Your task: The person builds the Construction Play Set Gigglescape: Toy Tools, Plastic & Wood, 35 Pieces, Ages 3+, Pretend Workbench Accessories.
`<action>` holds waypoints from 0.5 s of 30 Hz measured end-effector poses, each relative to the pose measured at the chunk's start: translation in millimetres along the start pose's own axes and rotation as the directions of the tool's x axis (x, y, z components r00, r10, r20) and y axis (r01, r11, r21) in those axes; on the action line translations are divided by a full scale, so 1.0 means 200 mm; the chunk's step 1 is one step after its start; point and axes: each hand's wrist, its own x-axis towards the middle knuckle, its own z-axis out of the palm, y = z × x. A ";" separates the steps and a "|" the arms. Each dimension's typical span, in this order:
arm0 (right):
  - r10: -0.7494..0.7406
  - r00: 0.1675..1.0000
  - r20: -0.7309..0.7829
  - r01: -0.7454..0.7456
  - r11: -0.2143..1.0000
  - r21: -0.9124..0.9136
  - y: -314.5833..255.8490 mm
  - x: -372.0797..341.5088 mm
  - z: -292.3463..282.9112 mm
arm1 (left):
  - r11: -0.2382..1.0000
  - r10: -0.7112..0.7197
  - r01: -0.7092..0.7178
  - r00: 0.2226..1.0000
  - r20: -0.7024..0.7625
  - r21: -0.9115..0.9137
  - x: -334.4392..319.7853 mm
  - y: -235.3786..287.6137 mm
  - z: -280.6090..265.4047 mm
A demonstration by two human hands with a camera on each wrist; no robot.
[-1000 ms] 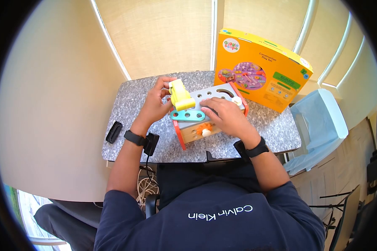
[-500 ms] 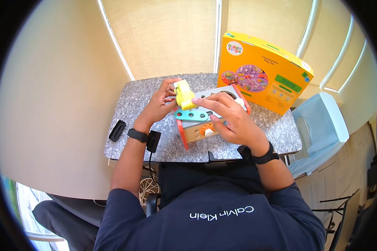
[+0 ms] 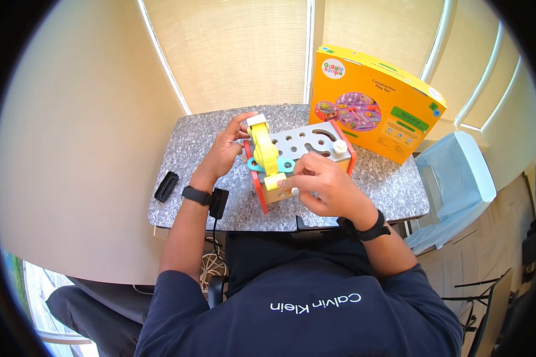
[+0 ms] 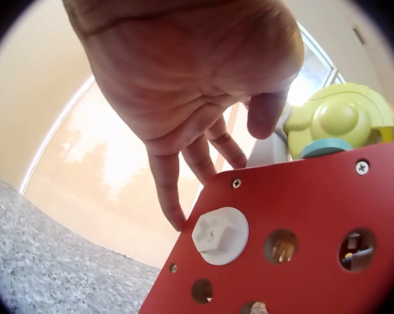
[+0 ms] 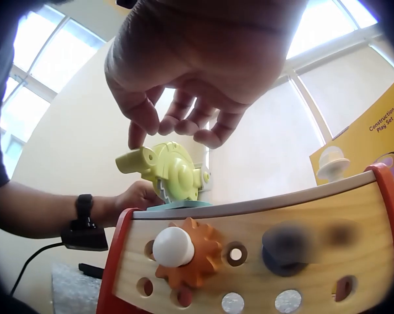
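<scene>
A yellow-green toy circular saw (image 3: 265, 149) stands over a teal holed strip (image 3: 286, 165) at the left end of a wooden toy toolbox (image 5: 249, 235). My left hand (image 3: 221, 152) pinches the saw's pale far end between thumb and index finger. In the left wrist view, the other fingers reach down beside the toolbox's red end panel (image 4: 302, 216). My right hand (image 3: 330, 184) has its index fingertip at the saw's near end, with the other fingers bent above the toolbox. An orange gear (image 5: 200, 252) with a white knob (image 5: 173, 246) sits on the toolbox's front.
Behind the toolbox stands a yellow construction play set box (image 3: 369, 107). A black case (image 3: 167, 186) lies at the left of the speckled table (image 3: 190, 143). Off the table's right side is a bin with a pale blue liner (image 3: 455, 178).
The saw has turned so that its near end points toward me. My right hand has moved from the toolbox top to the saw's near end. The left hand has stayed at its far end.
</scene>
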 end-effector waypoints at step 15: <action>0.290 0.945 -0.150 -0.309 0.944 -0.120 0.14 0.03 0.02 | 0.998 0.021 -0.019 0.999 -0.034 0.067 0.00 -0.09 0.03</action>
